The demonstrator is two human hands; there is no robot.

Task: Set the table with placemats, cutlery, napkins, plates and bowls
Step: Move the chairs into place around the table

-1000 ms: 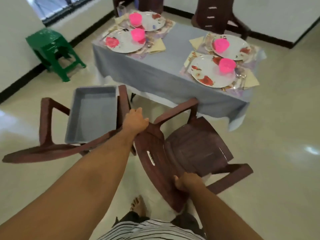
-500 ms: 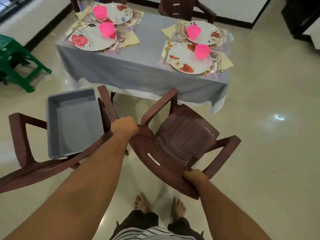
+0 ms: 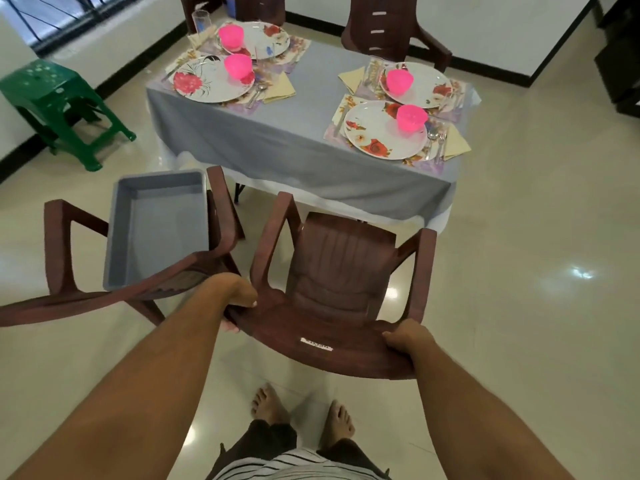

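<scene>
Hands hold a brown plastic chair point(image 3: 341, 271) by the top of its back; the left hand point(image 3: 239, 297) grips the left corner with its fingers point(image 3: 231, 328) curled under the edge and the thumb on top; the right hand point(image 3: 407, 339) grips the right corner with its fingers curled over the edge; the chair faces the counter point(image 3: 294, 140), which has a grey cloth on it.

The counter is set with four places; each place has a flowery plate with a pink bowl on it; the near right plate point(image 3: 384, 133) holds a pink bowl point(image 3: 411, 117) at its far right side, with cutlery point(image 3: 436, 140) and a yellow napkin point(image 3: 455, 142) just beside it on a placemat point(image 3: 424, 164); the near left plate point(image 3: 207, 81) has a pink bowl point(image 3: 238, 65) too, with a yellow napkin point(image 3: 280, 88) to its right; two more plates with pink bowls sit behind these; a clear glass point(image 3: 200, 24) stands at the far left corner.

A second brown chair point(image 3: 138, 296) stands to the left, just beside the held one; a grey tub point(image 3: 159, 223) sits on its seat; a green stool point(image 3: 52, 98) stands by the wall on the left; another brown chair point(image 3: 384, 26) is on the far side of the counter; two bare feet point(image 3: 270, 403) stand on the shiny floor point(image 3: 536, 306) below the chair back.
</scene>
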